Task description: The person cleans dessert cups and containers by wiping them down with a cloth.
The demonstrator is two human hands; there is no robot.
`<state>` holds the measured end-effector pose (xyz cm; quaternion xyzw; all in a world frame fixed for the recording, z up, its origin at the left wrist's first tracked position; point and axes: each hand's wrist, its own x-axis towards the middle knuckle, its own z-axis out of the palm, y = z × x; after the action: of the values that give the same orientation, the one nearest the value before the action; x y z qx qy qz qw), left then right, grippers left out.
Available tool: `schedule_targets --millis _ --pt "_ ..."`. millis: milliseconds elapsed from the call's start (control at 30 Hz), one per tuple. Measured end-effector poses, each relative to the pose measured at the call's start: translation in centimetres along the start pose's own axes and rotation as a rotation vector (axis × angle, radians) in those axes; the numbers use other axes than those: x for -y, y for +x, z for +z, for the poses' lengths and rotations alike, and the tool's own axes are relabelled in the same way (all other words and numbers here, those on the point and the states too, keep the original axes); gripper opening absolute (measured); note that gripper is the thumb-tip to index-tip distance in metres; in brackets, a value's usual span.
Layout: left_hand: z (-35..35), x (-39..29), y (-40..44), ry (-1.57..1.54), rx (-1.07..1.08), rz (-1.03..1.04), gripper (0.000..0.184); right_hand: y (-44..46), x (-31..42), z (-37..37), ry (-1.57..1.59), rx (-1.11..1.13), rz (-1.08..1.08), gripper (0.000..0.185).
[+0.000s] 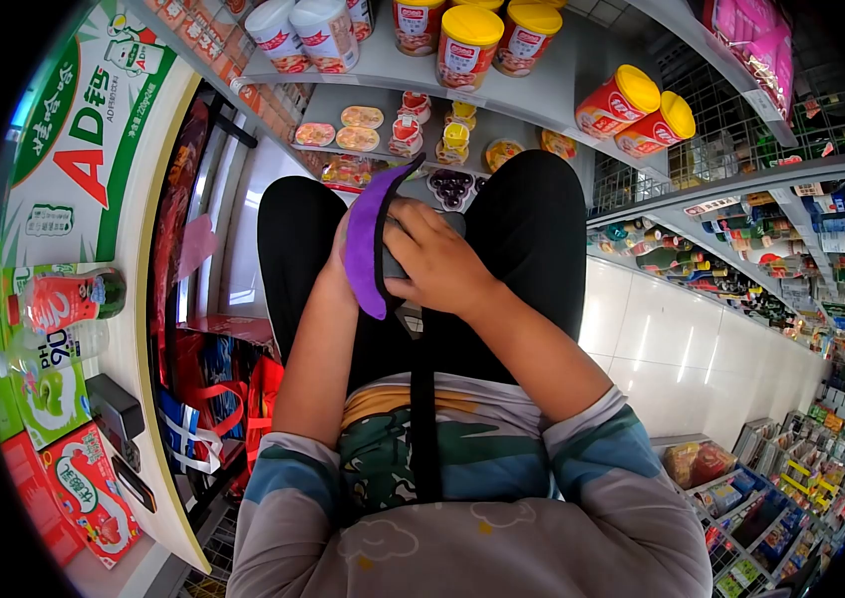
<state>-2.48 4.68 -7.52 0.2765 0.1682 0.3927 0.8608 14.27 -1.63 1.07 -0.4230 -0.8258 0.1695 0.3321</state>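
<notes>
In front of my lap, a curved, soft-looking purple piece with a black edge (370, 239) is held up; its exact kind is unclear. My right hand (442, 261) is closed on its inner side, the fingers curled over a dark grey part (395, 261). My left hand (340, 251) is against the outer, purple side. The fingers of that hand are hidden behind the piece, so their grip does not show. Both forearms reach inward between my bent knees.
Shelves ahead carry yellow-lidded cans (469, 45) and small food cups (407, 135). At left, a counter (158, 399) holds a bottle (64, 302), a black box (114, 407) and drink cartons (92, 493). Red bags (261, 394) hang under it. Tiled floor (662, 339) and stocked racks lie right.
</notes>
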Motion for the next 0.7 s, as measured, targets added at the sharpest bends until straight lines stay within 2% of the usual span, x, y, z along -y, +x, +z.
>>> schedule_targets --millis 100,167,267,367,467,567,667,700 --pt "0.6 -0.2 -0.7 0.35 -0.07 -0.004 0.051 0.1 0.4 0.4 -0.043 -0.019 0.021 0.062" --pt "0.5 0.5 -1.2 0.483 -0.087 -0.003 0.055 0.2 0.7 0.4 -0.042 -0.063 0.008 0.068" --pt "-0.3 2.1 -1.4 0.799 -0.19 0.233 0.043 0.3 1.2 0.5 -0.072 -0.099 0.016 0.067" --pt "0.2 1.1 -1.3 0.689 -0.12 0.226 0.046 0.3 0.9 0.5 -0.003 -0.106 0.029 0.067" --pt "0.4 0.2 -1.2 0.527 -0.022 -0.022 0.062 0.2 0.6 0.6 0.046 -0.099 0.041 0.066" --pt "0.3 0.5 -1.2 0.496 -0.062 0.049 0.061 0.1 0.3 0.6 0.031 -0.126 0.034 0.063" --pt "0.9 0.7 -0.9 0.308 0.053 0.065 0.06 0.0 0.1 0.9 0.06 -0.144 0.06 0.065" --pt "2.0 0.6 -0.5 0.296 -0.085 0.065 0.046 0.0 0.1 0.8 0.06 -0.143 0.06 0.065"
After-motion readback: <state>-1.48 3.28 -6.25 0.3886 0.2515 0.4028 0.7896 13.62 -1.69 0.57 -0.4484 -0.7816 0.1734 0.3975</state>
